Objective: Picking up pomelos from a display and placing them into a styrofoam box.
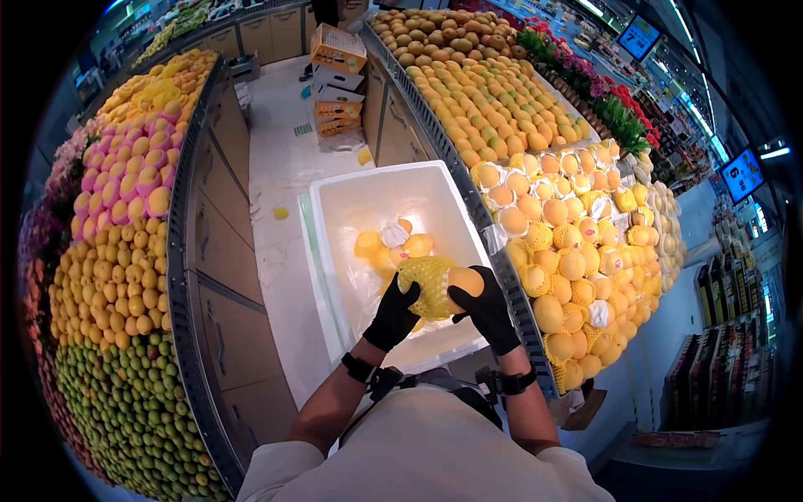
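Note:
Between my black-gloved hands is a yellow-orange round fruit (pixel 465 282), partly covered by a yellow foam net sleeve (pixel 428 287). My left hand (pixel 394 314) grips the sleeve from the left, its thumb pressed on the netting. On the right, my right hand (pixel 490 310) grips the bare end of the fruit. Both hands are above a white foam box (pixel 389 182). Down inside it lie several fruits (pixel 419 243) in yellow netting, and one partly wrapped in white paper (pixel 394 234). My hands and the held fruit hide part of the box floor.
To the right, a sloped display holds netted fruits (pixel 572 263) and rows of mangoes (pixel 489 106). The left stand carries yellow fruits (pixel 119 282) and green fruits (pixel 125 408). Stacked cartons (pixel 339 88) stand farther up the aisle, near a person's legs. Yellow scraps (pixel 280 213) lie on the floor.

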A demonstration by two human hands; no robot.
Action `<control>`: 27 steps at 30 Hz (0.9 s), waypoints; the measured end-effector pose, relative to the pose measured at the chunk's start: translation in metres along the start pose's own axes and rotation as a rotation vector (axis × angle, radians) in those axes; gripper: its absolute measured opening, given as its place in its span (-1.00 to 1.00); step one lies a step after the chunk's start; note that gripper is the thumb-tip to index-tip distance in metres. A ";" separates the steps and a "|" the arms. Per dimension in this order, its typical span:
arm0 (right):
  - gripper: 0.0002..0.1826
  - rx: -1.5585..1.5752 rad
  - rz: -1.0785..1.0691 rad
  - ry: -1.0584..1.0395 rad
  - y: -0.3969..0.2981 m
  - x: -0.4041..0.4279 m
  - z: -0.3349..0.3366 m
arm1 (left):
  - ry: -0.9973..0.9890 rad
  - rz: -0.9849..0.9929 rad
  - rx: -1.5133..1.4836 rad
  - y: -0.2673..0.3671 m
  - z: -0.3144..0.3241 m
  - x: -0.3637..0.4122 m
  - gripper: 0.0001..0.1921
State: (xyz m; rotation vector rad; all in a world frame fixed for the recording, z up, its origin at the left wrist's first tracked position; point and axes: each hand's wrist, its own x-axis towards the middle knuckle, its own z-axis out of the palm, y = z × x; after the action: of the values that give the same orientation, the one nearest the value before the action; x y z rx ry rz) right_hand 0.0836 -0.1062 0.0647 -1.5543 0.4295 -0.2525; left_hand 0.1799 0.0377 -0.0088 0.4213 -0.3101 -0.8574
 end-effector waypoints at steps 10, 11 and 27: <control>-0.44 -0.261 0.111 -0.078 -0.018 0.000 -0.001 | 0.082 -0.027 -0.091 -0.004 0.006 0.003 -0.48; -0.44 -0.208 0.147 -0.095 -0.017 0.000 -0.003 | 0.081 -0.029 -0.091 -0.002 0.008 0.003 -0.48; -0.63 0.135 0.096 -0.211 0.034 0.010 -0.025 | 0.142 -0.203 -0.295 0.006 -0.016 -0.001 -0.52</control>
State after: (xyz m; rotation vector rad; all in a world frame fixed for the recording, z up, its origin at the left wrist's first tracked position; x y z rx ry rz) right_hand 0.0784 -0.1330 0.0305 -1.4065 0.3133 -0.0416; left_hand 0.1899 0.0460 -0.0204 0.2383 -0.0072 -1.0485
